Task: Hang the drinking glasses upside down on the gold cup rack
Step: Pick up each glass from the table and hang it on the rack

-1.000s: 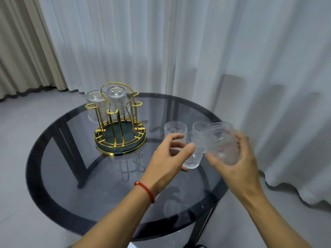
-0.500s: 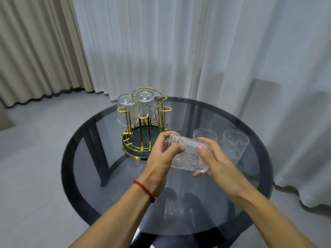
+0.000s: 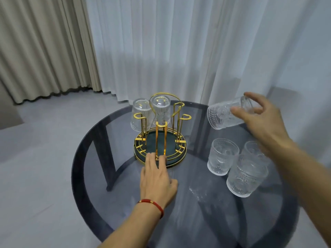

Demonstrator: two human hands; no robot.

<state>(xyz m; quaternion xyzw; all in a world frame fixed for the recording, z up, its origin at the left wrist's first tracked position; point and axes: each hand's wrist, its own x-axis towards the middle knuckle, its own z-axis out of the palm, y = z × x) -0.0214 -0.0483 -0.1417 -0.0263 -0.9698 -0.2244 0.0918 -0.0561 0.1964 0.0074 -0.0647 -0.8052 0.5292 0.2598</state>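
The gold cup rack (image 3: 160,140) with a dark green base stands at the back of the round glass table (image 3: 125,203). Two clear glasses hang upside down on its far pegs, one (image 3: 139,114) at the left and one (image 3: 160,110) behind the handle. My left hand (image 3: 156,176) lies flat on the table, fingertips touching the rack's front rim. My right hand (image 3: 263,115) holds a patterned glass (image 3: 223,115) on its side in the air, right of the rack, mouth pointing left and down. Three upright glasses (image 3: 223,156) (image 3: 253,151) (image 3: 246,178) stand on the table below it.
White sheer curtains (image 3: 179,51) hang close behind the table, beige drapes (image 3: 39,47) at the left. The table's dark frame shows through the glass top. Grey floor lies to the left.
Both hands held one glass together in front of the rack. Now my left hand has let go and dropped to the rack's base, and my right hand has carried the glass up and right.
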